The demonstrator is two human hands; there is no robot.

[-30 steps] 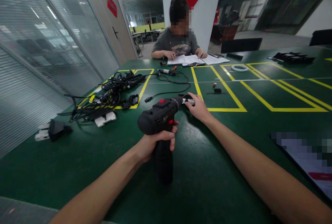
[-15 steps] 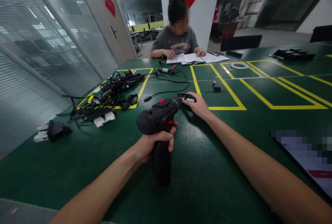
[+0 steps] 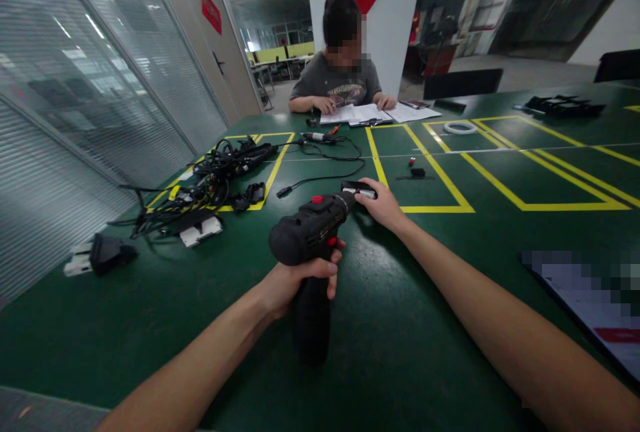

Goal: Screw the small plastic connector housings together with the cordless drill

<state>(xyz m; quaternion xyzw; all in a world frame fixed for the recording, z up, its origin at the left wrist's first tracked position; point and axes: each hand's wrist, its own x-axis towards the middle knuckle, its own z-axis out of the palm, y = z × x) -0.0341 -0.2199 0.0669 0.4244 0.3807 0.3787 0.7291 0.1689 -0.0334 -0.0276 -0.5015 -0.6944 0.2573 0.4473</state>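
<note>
My left hand is wrapped round the handle of a black cordless drill with a red switch on top and a red trigger. The drill points forward and right, away from me. At its tip, my right hand grips a small black and silver part, its thumb and fingers pinching the right end. The drill's front end meets or nearly meets this part; the exact contact is too small to make out.
Tangled black cables lie on the green table at left, near a black and white device. A white tape roll sits at the back right. A person sits across with papers. A blurred folder lies at right.
The drill in my left hand has shifted slightly right, and its body has swung a little relative to the part. My right hand keeps its hold nearly in place.
</note>
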